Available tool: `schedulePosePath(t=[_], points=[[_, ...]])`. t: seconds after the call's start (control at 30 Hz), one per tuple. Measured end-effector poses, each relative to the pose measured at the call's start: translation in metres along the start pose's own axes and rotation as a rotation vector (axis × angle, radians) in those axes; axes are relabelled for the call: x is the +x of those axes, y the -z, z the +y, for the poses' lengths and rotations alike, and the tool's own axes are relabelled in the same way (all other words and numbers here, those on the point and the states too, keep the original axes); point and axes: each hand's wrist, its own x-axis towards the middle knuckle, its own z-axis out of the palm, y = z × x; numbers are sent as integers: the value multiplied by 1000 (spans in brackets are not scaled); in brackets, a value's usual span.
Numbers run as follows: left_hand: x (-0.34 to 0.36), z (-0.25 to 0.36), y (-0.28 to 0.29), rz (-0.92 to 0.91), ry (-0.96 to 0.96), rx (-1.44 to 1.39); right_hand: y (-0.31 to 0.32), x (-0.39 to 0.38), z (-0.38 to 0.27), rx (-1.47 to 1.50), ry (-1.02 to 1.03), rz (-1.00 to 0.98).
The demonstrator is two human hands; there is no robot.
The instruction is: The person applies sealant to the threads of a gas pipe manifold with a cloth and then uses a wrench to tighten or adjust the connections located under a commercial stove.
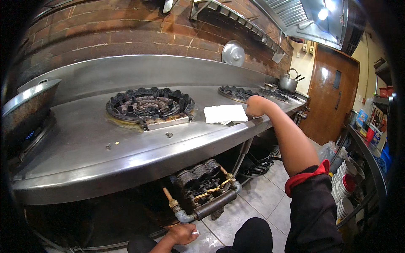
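Observation:
My left hand [180, 234] is low at the bottom edge, beside the gas pipes [211, 201] under the stove, closed on a small white object [195, 232]. My right hand [257, 105] reaches to the front of the steel counter [84, 143], its fingers curled at the right end of a folded white cloth [223, 114]; what they grip is hidden. Left of the cloth sits a black cast-iron burner [149, 107]; another burner [237, 93] lies behind my right hand.
A large wok [27, 105] rests over a blue flame at far left. A steel pot [288, 84] stands at the counter's far end, a round lid [233, 54] against the brick wall. A wooden door [329, 97], shelving [369, 156] and stacked white containers [342, 185] are to the right.

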Motion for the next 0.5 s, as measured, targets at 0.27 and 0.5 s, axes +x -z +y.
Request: schedulePosePath(t=[0.27, 0.5], points=[[5, 3, 1, -141, 68, 44, 15, -8, 5, 54, 11, 209], [6, 3, 3, -178, 127, 57, 8, -11, -8, 448, -89, -71]])
